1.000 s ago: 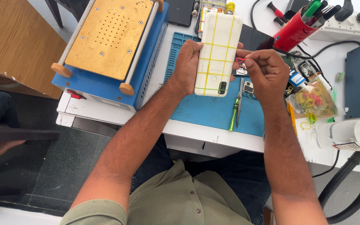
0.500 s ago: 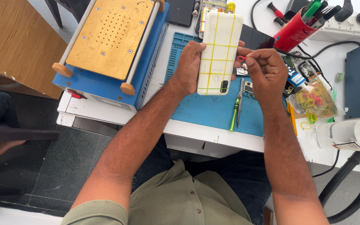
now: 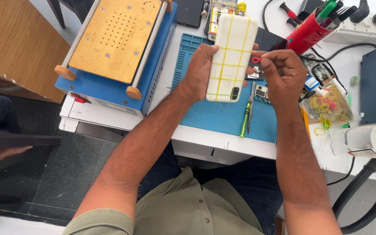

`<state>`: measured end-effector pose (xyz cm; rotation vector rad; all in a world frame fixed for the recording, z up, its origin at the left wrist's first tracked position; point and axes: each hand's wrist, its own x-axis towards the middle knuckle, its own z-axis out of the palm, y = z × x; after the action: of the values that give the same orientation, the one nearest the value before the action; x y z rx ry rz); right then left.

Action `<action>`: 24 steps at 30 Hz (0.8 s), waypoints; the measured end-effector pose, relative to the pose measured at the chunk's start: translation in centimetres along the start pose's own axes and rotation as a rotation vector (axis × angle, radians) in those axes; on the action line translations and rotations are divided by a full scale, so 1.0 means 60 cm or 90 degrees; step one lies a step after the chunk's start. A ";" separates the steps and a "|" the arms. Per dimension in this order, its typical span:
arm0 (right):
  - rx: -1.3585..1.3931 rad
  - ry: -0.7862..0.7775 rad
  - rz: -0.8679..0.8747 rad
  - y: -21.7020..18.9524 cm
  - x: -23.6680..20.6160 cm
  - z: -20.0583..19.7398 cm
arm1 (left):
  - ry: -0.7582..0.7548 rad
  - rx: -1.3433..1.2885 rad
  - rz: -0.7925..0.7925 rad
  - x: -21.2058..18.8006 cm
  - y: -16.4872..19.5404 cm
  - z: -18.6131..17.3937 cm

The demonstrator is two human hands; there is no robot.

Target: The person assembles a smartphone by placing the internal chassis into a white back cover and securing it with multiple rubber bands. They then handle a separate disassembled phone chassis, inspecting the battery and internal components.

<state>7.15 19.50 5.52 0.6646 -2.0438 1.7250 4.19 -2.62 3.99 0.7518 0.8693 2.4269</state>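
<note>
My left hand (image 3: 200,69) grips a white phone (image 3: 230,56) by its left edge, back side up, over the blue work mat (image 3: 223,115). Several yellow rubber bands cross the phone lengthwise and sideways. My right hand (image 3: 283,72) is at the phone's right edge, thumb and fingers pinching a small red rubber band (image 3: 256,59) that sticks out toward the phone.
A blue machine with a perforated brass plate (image 3: 116,39) stands at left. A green-handled screwdriver (image 3: 245,122) and tweezers lie on the mat. A bag of coloured rubber bands (image 3: 327,106), a red tool cup (image 3: 310,30), a clear bottle (image 3: 366,141) and cables sit at right.
Both hands and the phone have stayed nearly in place. My right hand's fingers shifted slightly at the phone's edge, with the red band now showing between them.
</note>
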 end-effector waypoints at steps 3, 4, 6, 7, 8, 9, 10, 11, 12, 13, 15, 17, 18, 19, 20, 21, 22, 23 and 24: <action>-0.005 0.039 0.009 0.001 0.010 -0.007 | 0.016 -0.008 -0.020 0.003 -0.011 0.009; -0.021 0.055 0.012 0.004 0.014 -0.007 | 0.022 -0.009 -0.031 0.004 -0.014 0.011; -0.047 0.070 0.024 0.006 0.017 -0.009 | 0.025 0.002 -0.049 0.009 -0.021 0.013; -0.057 0.067 0.033 0.007 0.017 -0.009 | 0.022 0.015 -0.054 0.010 -0.023 0.014; -0.067 0.064 0.042 0.008 0.016 -0.008 | 0.021 0.029 -0.059 0.011 -0.025 0.013; -0.060 0.064 0.047 0.009 0.016 -0.007 | 0.016 0.036 -0.062 0.011 -0.027 0.013; -0.053 0.065 0.052 0.010 0.015 -0.006 | 0.010 0.043 -0.066 0.012 -0.028 0.012; -0.047 0.066 0.056 0.011 0.014 -0.006 | 0.004 0.051 -0.070 0.013 -0.029 0.012; -0.055 0.070 0.060 0.012 0.014 -0.007 | 0.002 0.045 -0.071 0.014 -0.030 0.011; -0.065 0.076 0.064 0.013 0.014 -0.007 | 0.000 0.038 -0.074 0.014 -0.031 0.011; -0.077 0.086 0.065 0.016 0.014 -0.011 | -0.001 0.034 -0.085 0.016 -0.034 0.011; -0.078 0.092 0.056 0.021 0.015 -0.013 | 0.005 0.042 -0.099 0.017 -0.035 0.012; -0.072 0.091 0.058 0.023 0.014 -0.014 | 0.007 0.048 -0.102 0.017 -0.034 0.012; -0.065 0.091 0.060 0.023 0.014 -0.014 | 0.010 0.054 -0.105 0.017 -0.034 0.014; -0.057 0.090 0.061 0.024 0.014 -0.014 | 0.013 0.061 -0.107 0.017 -0.032 0.015; -0.059 0.092 0.064 0.023 0.014 -0.013 | 0.014 0.063 -0.099 0.016 -0.030 0.016; -0.061 0.095 0.068 0.022 0.015 -0.012 | 0.015 0.066 -0.090 0.016 -0.028 0.018; -0.062 0.097 0.069 0.021 0.017 -0.010 | 0.015 0.070 -0.080 0.016 -0.026 0.019; 0.017 0.088 0.106 0.020 0.021 -0.007 | 0.014 0.045 -0.075 0.015 -0.023 0.020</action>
<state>5.43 19.94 5.37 0.3789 -2.0326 1.8380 4.57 -0.64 4.16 0.6809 0.9841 2.3154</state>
